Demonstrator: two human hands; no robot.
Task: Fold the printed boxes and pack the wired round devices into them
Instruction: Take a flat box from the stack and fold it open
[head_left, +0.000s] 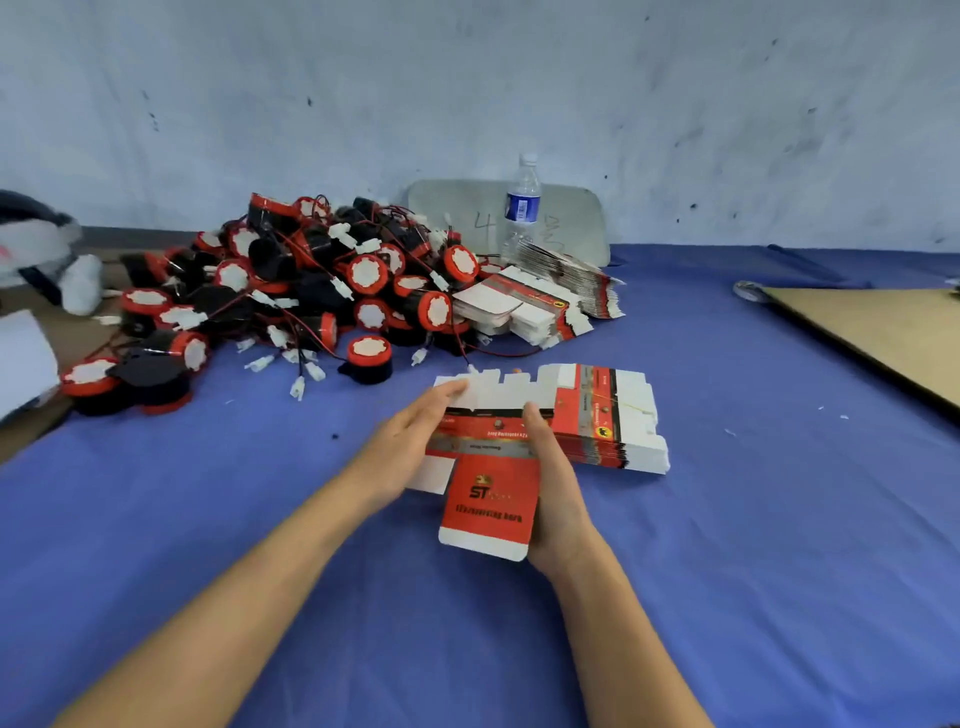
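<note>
A flat red and white printed box lies unfolded in front of me on the blue cloth. My left hand grips its left side, thumb over the white flaps. My right hand holds its right edge beside the red front panel. Just right of it sits a stack of flat boxes. A big heap of round red and black wired devices with white plugs lies at the back left. More flat boxes are fanned out behind, next to the heap.
A clear water bottle stands at the back before a grey board leaning on the wall. A brown cardboard sheet lies at the right. White and dark items sit at the far left edge.
</note>
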